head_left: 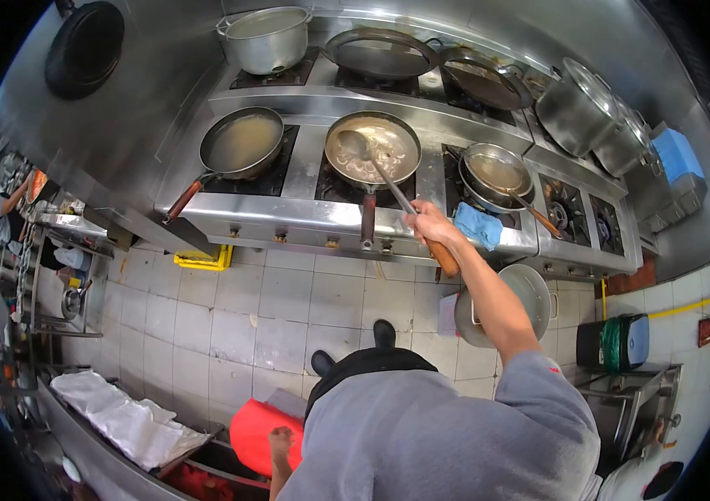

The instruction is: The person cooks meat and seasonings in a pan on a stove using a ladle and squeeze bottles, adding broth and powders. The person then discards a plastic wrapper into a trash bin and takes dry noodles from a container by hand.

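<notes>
My right hand [432,224] is closed around the wooden-handled shaft of a ladle [390,179]. The ladle's bowl rests in a frying pan [372,122] holding pale, cloudy liquid and light curled pieces, perhaps sliced onion. The pan sits on the middle front burner, its handle pointing toward me. Just beside my right hand, a blue cloth [479,226] lies on the stove's front edge. Low at my side hangs my left hand [281,439], fingers curled with nothing visible in them, in front of a bright red object [256,426] whose kind is unclear.
Another frying pan [242,144] stands at the left, and a smaller pan [497,169] at the right. Behind are a large pot [267,42], wide dark pans [380,52] and steel stockpots [576,108]. A big metal pot [509,305] is below my right forearm.
</notes>
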{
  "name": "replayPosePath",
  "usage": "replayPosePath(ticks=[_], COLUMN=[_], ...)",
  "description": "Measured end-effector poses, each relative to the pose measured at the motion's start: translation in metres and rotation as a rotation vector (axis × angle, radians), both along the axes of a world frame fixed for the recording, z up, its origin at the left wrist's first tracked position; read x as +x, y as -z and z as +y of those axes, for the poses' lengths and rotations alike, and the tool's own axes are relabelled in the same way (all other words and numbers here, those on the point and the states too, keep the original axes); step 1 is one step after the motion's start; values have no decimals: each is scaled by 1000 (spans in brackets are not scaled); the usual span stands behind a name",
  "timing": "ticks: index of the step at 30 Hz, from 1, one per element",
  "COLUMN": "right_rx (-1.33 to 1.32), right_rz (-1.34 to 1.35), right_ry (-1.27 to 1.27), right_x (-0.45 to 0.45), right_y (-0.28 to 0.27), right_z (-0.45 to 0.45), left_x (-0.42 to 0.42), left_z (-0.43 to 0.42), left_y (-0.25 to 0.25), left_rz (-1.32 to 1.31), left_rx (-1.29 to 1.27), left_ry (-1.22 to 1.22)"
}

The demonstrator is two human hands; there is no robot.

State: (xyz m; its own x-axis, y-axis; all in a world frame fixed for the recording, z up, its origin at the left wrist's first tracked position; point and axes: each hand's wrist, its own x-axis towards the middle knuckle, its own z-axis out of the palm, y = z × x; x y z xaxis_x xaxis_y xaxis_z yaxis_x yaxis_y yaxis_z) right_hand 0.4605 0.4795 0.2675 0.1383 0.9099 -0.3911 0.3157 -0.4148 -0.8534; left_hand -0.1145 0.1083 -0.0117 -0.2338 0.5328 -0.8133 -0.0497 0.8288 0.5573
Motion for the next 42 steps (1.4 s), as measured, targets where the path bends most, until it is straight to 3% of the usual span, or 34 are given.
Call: replayPosePath(ticks=[5, 7, 8, 10, 14, 16, 17, 19, 23, 27, 29, 33, 35, 37, 38, 40, 42], right_rx=[-116, -123, -126, 126, 227, -16, -17, -75, -123, -84, 111, 184, 85, 248, 244, 135, 92], right_rz=[224, -46, -48, -488, -601, -322, -321, 199, 371, 140, -310, -435, -354, -611, -609, -919, -1144], right_ry=[-129, -161, -160, -118, 22, 71, 69, 34, 78, -43, 27, 131, 140, -73, -72, -380, -457], right_x=[3, 10, 14, 24, 39, 31, 30, 25, -5, -2, -2, 12, 13, 19, 17, 19, 34], right_y=[-34, -36, -29, -3, 26, 7, 1, -9, -38, -13, 3, 27, 23, 34, 19, -17, -35], right_z=[-31, -37, -39, -33, -25, -29, -32, -40, -57, -41, -27, 3, 19, 32, 31, 24, 15], left_x=[-3, 0, 3, 12, 7, -3, -1, 1, -8, -24, -22, -2, -5, -8, -6, 0, -7], left_z=[7, 9, 9, 18, 13, 12, 16, 26, 24, 13, 22, 26, 21, 15, 16, 18, 11], left_y=[7, 9, 6, -1, 10, 29, 22, 7, 16, 48, 42, 9, 16, 23, 16, 3, 8], left_rz=[-38, -29, -32, 26, 2, -24, -24, 10, 10, -133, -177, -47, -34, -11, -9, 5, -60], left_rx=[37, 68, 65, -16, 13, 17, 16, 10, 42, 128, 169, 87, 89, 74, 70, 61, 126], left_ry=[-59, -48, -47, 17, 41, 38, 36, 22, -1, -18, -1, 2, 19, 61, 63, 40, 8])
